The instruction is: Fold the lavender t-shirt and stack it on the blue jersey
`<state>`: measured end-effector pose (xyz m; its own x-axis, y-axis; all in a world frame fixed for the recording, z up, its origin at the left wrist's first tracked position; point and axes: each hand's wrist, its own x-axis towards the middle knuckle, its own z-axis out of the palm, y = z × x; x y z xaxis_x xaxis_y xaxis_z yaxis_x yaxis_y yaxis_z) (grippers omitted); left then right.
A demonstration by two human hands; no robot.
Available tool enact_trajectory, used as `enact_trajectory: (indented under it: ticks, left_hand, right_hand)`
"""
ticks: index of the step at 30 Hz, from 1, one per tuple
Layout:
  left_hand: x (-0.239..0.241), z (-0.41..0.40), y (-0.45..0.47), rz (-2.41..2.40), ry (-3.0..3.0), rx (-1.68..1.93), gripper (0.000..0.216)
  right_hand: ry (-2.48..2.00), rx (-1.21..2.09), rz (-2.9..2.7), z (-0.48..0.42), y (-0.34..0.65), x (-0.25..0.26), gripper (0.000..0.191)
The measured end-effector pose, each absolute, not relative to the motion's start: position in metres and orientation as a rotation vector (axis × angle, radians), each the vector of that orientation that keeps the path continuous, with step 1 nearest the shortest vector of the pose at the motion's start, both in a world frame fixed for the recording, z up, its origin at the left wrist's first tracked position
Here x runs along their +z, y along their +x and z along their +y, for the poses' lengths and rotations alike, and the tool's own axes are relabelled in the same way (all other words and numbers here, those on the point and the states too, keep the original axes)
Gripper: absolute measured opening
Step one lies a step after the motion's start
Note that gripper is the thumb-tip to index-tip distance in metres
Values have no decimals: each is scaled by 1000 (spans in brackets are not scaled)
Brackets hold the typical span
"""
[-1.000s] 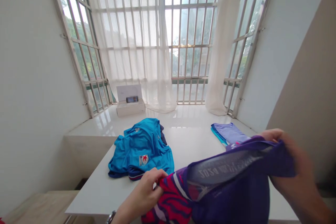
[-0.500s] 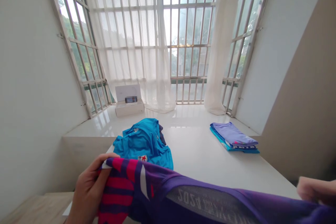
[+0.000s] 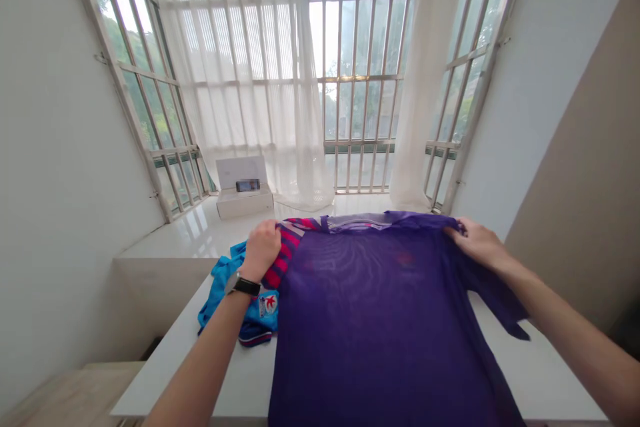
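A purple T-shirt (image 3: 375, 320) with a red-striped sleeve hangs spread out between my hands. My left hand (image 3: 263, 248) is closed on its left shoulder, beside the striped sleeve; a dark-banded watch (image 3: 243, 284) is on that wrist. My right hand (image 3: 475, 240) grips the other shoulder, and a plain purple sleeve dangles below it. Behind my left hand lies a crumpled blue shirt (image 3: 215, 293) with a red star patch, partly covered by the purple one. The shirt's lower edge runs out of view at the bottom.
Beneath the shirts is a white tabletop (image 3: 165, 367) that joins a glossy window ledge (image 3: 175, 237). On the ledge stands an open white box (image 3: 245, 203) with a phone (image 3: 248, 185) propped on it. White curtains (image 3: 250, 93) hang before the barred window.
The purple shirt went from stretched sideways, low and near me, to spread out by both shoulders. My hands moved forward and closer together. The folded stack on the right is now hidden.
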<state>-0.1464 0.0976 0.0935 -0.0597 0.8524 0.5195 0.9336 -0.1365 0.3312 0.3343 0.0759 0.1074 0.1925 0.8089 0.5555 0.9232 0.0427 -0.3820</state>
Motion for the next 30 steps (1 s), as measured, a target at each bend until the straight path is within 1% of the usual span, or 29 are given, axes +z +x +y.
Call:
enact_trajectory:
  ticks: [1,3,6,7,9,11,12,17,30]
  left_hand:
    - [82,106,-133,-1908,-2073,-869,30]
    - [56,108,-102,-1790,-2160,-801,36]
    - [16,89,-50,-1639,-2514,-649,37]
    - [3,82,-35,-1631,-2600,-582,41]
    - [-20,73,-13,-1695,-2686,-466,58]
    - [-40,70,-4,-1785,-2729,-364,72]
    - [-48,71,-4,-1812,-2742,-333,75]
    - [-73,79,-21,-1764,-2754,-361,76]
    - [-76,90,-48,-1758,-2713,-322,73]
  right_hand:
    - [-1801,-207,-1663,85,322,96,40]
    - [-1797,-196,-1765,89,297,64,45]
    - [-1745,-93,-1990,73,262,4,42]
    - [-1762,-57,-2089,66,253,-16,48]
    - [-1871,8,-2187,53,240,-49,61]
    - [-2004,48,-2205,43,233,-73,72]
    - [-2054,55,-2200,40,232,-80,75]
    - [-2164,41,-2185,35,224,-88,74]
    - [-2217,60,-2071,38,184,-83,76]
